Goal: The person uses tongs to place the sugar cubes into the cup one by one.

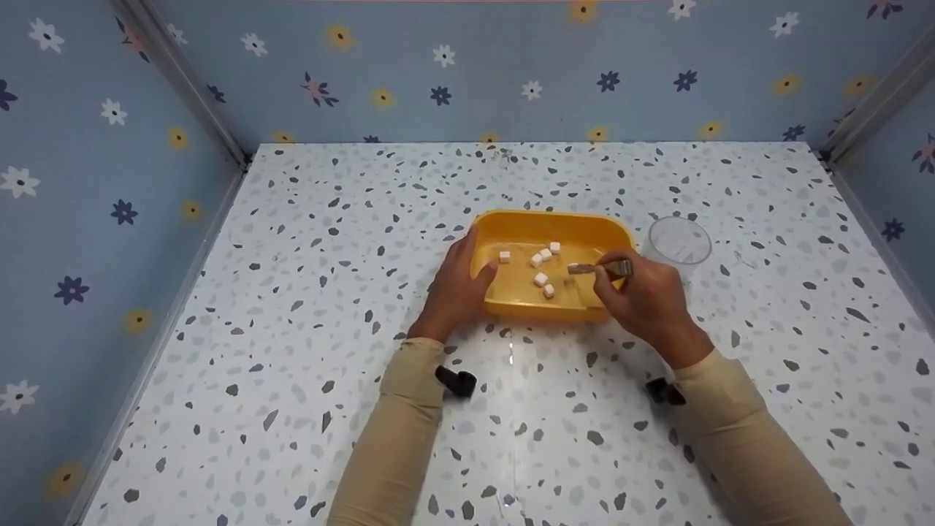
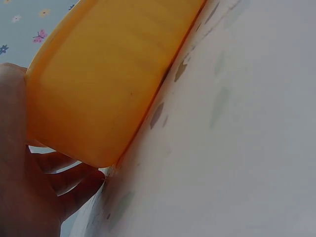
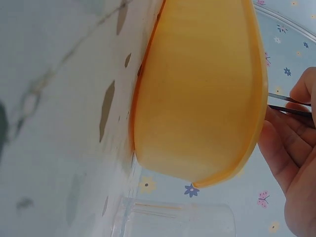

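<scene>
A yellow plastic tray (image 1: 540, 310) sits on the table with several small white cubes (image 1: 540, 279) scattered over its floor. At its left end my left hand (image 1: 456, 285) holds the wall, thumb over the rim and fingers outside; the left wrist view shows these fingers against the tray's outer side (image 2: 98, 89). My right hand (image 1: 650, 299) pinches metal tweezers (image 1: 600, 268) above the tray's right part. Their two prongs also show in the right wrist view, where the tray wall hides the tips. A whitish cube appears at the tips, though whether they clamp it I cannot tell.
A clear, round plastic cup (image 1: 679, 241) stands just right of the tray, close to my right hand. The speckled white table (image 1: 329, 292) is bordered by blue flowered panels (image 1: 497, 73) at the back and both sides.
</scene>
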